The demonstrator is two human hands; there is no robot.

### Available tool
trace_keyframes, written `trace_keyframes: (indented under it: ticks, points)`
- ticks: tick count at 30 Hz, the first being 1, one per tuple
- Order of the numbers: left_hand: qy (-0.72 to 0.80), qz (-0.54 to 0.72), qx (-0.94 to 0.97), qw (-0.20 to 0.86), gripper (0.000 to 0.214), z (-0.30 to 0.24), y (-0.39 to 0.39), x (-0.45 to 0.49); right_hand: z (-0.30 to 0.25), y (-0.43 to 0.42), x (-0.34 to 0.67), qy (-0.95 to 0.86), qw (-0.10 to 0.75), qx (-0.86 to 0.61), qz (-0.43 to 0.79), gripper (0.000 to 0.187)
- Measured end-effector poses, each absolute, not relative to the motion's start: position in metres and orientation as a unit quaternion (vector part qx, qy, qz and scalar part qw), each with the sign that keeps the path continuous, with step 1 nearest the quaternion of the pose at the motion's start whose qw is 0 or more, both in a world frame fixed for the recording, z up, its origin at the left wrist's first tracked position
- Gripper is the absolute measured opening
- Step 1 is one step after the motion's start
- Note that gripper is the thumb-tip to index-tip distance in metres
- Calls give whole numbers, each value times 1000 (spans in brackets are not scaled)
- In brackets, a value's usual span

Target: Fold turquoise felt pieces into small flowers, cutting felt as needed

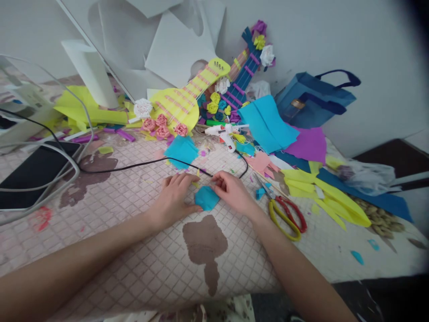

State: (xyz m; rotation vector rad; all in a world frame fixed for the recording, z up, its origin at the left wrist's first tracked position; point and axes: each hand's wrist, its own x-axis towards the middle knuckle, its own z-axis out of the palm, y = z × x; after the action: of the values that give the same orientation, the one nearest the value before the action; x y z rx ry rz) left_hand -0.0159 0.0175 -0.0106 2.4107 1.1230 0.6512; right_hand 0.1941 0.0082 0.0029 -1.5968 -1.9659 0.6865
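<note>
A small turquoise piece of crepe paper (pixel 207 198) lies on the quilted tablecloth between my hands. My left hand (pixel 174 197) rests on the cloth at its left, fingers stretched out and apart from the thumb, whose tip touches the paper's lower left edge. With fingers curled and pinched together, my right hand (pixel 233 191) grips the paper at its upper right edge. To the right of that hand lie scissors (pixel 284 215) with one red and one yellow handle, their blades pointing away from me. A larger turquoise sheet (pixel 182 152) sits just beyond my left hand.
A white glue gun (pixel 225 133) and its black cord (pixel 140 165) lie beyond my hands. Behind stand a yellow paper guitar (pixel 181 105) and a blue one (pixel 243 78) with paper flowers. Yellow strips (pixel 321 192) lie right, a black tablet-like device (pixel 33 174) left, a blue bag (pixel 310 98) behind.
</note>
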Motion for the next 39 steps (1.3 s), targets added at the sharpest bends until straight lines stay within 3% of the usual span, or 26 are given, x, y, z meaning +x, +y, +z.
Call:
trace_keyframes:
  ticks: [5, 11, 18, 23, 27, 33, 39]
  points:
    - [387, 227, 866, 220, 58, -11, 26, -24, 6, 7, 195, -740, 231, -578, 255, 8]
    - [402, 242, 843, 262, 23, -2, 27, -27, 7, 5, 192, -733, 238, -584, 256, 5]
    - [400, 207, 872, 194, 25, -1, 16, -25, 7, 6, 191, -732, 235, -588, 250, 7]
    - [399, 202, 870, 207, 19, -1, 16, -25, 4, 4, 191, -742, 230, -582, 242, 8]
    - [403, 235, 841, 273, 18, 2, 19, -27, 6, 4, 193, -720, 262, -571, 295, 7]
    - [423, 299, 740, 429, 27, 4, 26, -30, 10, 4, 197, -587, 348, -522, 511, 15]
    - [361, 268, 673, 587, 31, 3, 33, -33, 6, 3, 197, -513, 391, -512, 568, 23]
